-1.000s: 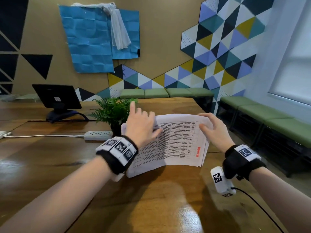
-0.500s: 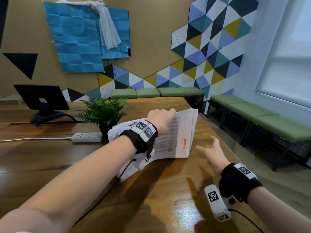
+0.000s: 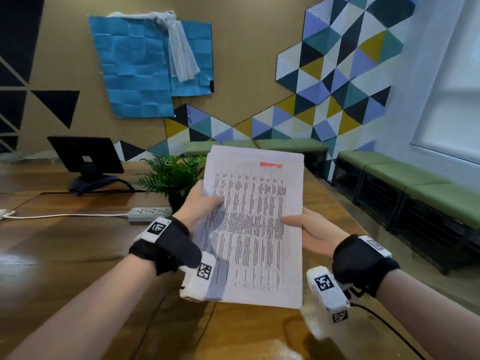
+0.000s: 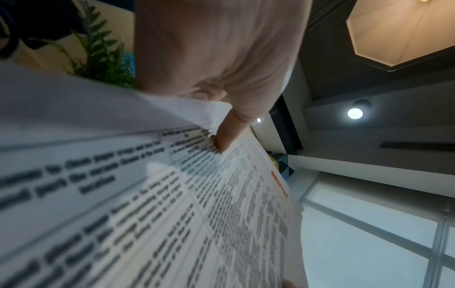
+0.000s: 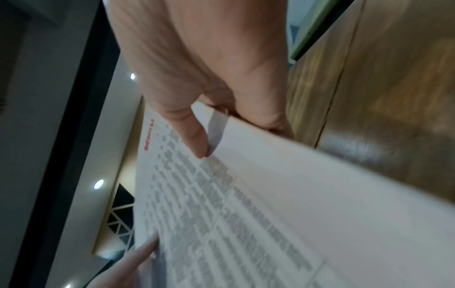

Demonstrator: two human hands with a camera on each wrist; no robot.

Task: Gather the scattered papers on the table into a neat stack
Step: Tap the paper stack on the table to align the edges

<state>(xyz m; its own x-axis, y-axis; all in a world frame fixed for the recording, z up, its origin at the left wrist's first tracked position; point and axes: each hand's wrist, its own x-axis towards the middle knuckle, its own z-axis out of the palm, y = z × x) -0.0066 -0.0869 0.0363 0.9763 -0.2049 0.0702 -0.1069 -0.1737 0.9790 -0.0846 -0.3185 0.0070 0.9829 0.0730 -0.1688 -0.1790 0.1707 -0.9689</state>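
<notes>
Lifted off the table (image 3: 78, 255) since the earlier frames, the papers (image 3: 255, 224) now stand nearly upright in front of the person, bottom edge just above the wood, where before they lay flat under the left hand while the right hand hovered apart. Both hands now clamp the stack from its sides: the left hand (image 3: 200, 203) pinches the left edge with the thumb across the printed face and the fingers behind, and the right hand (image 3: 311, 229) pinches the right edge the same way. Seen from the left wrist, the thumb (image 4: 227, 136) presses onto the text rows of the papers (image 4: 172, 194); the right wrist view shows its thumb (image 5: 194, 134) on the top sheet (image 5: 246, 194), with the sheet edges slightly fanned beneath it. Behind the stack sit a small potted plant (image 3: 168, 175), a white power strip (image 3: 149, 213) and a dark monitor (image 3: 85, 154).
</notes>
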